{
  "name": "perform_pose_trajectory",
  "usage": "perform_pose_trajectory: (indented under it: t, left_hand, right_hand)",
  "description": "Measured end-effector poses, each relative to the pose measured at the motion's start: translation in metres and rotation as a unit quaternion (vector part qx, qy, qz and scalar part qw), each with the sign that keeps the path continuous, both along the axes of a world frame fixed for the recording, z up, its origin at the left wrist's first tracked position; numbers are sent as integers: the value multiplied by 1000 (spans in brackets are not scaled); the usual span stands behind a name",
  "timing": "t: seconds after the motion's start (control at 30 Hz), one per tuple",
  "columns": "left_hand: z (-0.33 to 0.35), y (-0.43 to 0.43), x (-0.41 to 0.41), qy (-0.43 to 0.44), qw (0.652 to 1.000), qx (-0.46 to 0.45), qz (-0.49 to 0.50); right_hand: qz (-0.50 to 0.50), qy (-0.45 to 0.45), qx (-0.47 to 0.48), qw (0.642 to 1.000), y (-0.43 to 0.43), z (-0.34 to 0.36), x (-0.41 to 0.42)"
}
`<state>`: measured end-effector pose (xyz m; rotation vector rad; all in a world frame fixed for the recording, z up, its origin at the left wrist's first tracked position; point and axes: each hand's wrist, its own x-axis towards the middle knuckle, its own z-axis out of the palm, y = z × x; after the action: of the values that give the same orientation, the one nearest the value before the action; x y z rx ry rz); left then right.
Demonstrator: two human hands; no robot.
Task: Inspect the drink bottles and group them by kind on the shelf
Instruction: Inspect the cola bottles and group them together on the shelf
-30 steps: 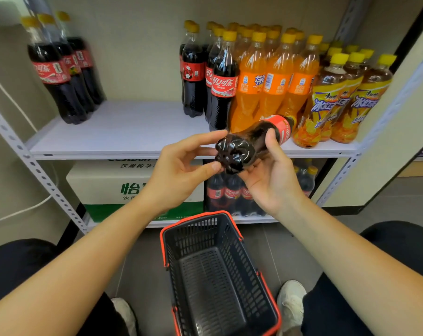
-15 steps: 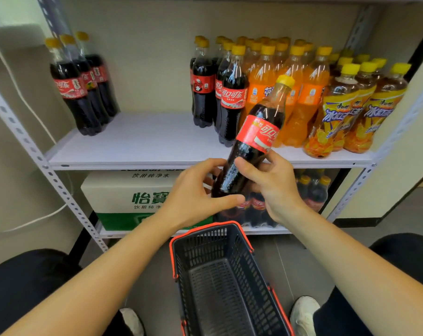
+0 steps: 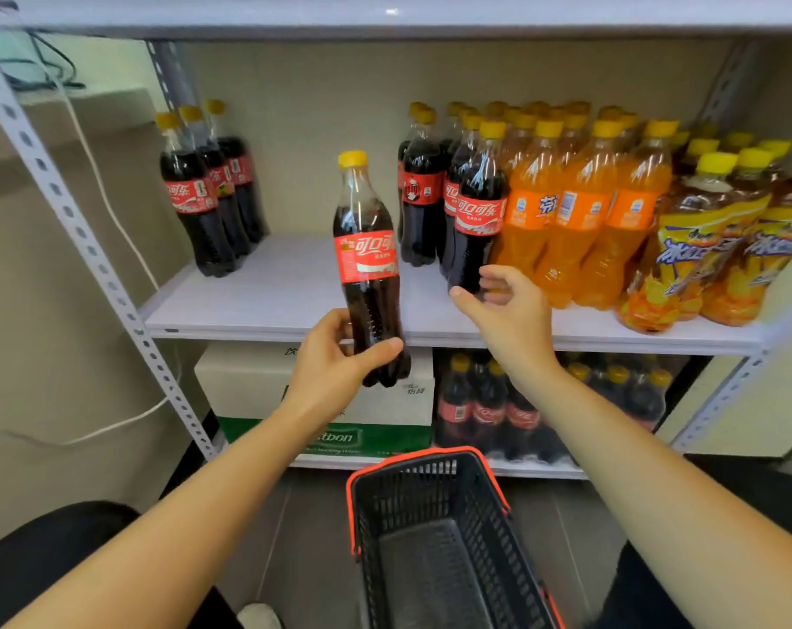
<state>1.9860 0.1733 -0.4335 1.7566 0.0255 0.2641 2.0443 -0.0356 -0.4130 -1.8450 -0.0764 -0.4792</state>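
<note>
A cola bottle point(image 3: 369, 270) with a yellow cap stands upright in the air just in front of the white shelf point(image 3: 294, 288), its lower body grasped by the left hand point(image 3: 335, 365). The right hand point(image 3: 505, 311) hovers loose and empty nearer the shelf's right side, close to a cola cluster point(image 3: 448, 197) beside orange soda bottles point(image 3: 580, 211). To shelve it well, keep it vertical and set it on the bare board between that cluster and 3 colas point(image 3: 210, 192) at the shelf's left end, against either group.

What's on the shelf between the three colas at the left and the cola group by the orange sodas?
In the head view that stretch of shelf is bare; only the cola bottle held upright in the left hand crosses in front of it.
</note>
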Motion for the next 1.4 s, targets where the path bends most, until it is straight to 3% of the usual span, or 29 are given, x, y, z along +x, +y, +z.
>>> perform_pose_trajectory:
  t: [0.1,0.27,0.4,0.53,0.77,0.93,1.13,1.4]
  left_hand:
    - [4,32,20,-12,998,10,67]
    - [12,92,50,-28,989,52,137]
    - [13,130,66,-41,977,60,202]
    - [14,162,75,-38,959,72,273]
    - [13,210,91,-11,946,115,303]
    - [10,225,104,-10,948,128,290]
    - [7,230,122,-8,954,130,269]
    - [6,215,109,-21,960,106,259]
  right_hand:
    - [-49,-11,-33,998,9,-7,27]
    - [-145,5,-7,989,37,-6,62]
    - [-249,64,-68,964,54,2,73]
    - [-279,70,-62,956,62,7,73]
    - [-85,6,-15,996,77,-4,68]
    - [71,19,-11,997,99,-5,69]
    - [209,49,71,974,119,-9,62]
    - [326,160,227,904,130,-15,33]
